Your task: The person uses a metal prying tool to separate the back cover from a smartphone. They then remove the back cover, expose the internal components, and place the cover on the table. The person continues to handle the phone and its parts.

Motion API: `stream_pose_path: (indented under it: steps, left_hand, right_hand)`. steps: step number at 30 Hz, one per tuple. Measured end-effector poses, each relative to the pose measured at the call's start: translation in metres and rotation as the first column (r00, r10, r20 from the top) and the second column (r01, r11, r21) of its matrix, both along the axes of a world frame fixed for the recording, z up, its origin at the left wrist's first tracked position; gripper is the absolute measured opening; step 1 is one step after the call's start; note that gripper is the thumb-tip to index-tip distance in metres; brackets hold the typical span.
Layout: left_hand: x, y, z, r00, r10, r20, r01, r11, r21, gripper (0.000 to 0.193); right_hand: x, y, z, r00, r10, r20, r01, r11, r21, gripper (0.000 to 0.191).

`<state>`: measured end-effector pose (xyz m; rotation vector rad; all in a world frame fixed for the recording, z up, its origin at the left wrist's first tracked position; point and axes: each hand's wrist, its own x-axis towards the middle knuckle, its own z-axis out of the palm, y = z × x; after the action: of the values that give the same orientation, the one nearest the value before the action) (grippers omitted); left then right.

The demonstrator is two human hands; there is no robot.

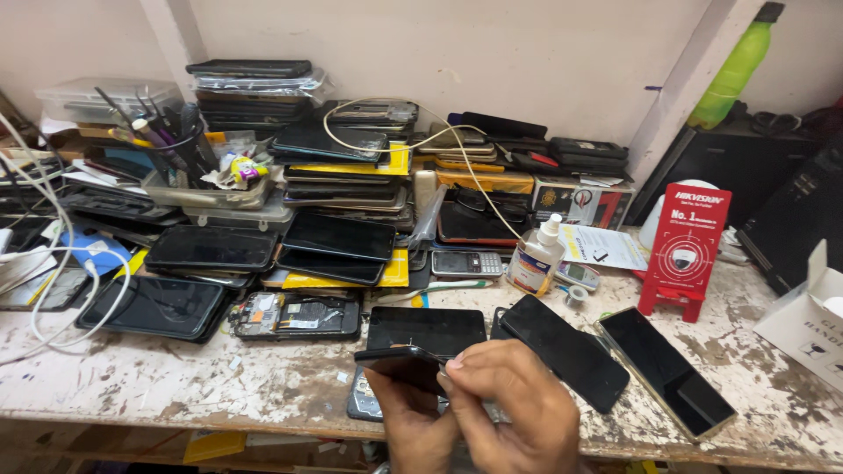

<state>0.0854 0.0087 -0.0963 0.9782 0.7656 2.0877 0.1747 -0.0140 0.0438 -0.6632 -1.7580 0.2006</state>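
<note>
My left hand and my right hand meet low in the middle of the view, both gripping a thin dark phone held edge-on above the worn bench. My right fingertips press on its near end. Under my hands lies another small phone, partly hidden. Just beyond sits a black phone lying flat, with two more black phones to the right.
Stacks of phones and screens crowd the back of the bench. An opened phone, a clear glue bottle, a red card stand, white cables, a tool cup and a white box surround me.
</note>
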Motion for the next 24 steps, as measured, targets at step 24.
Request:
stream_pose_path:
  steps: [24]
  left_hand:
    - [0.002, 0.007, -0.01, 0.998, 0.056, -0.033, -0.055, 0.998, 0.018, 0.087]
  right_hand:
    - [-0.013, 0.003, -0.009, 0.977, -0.185, 0.103, 0.137, 0.923, 0.361, 0.022]
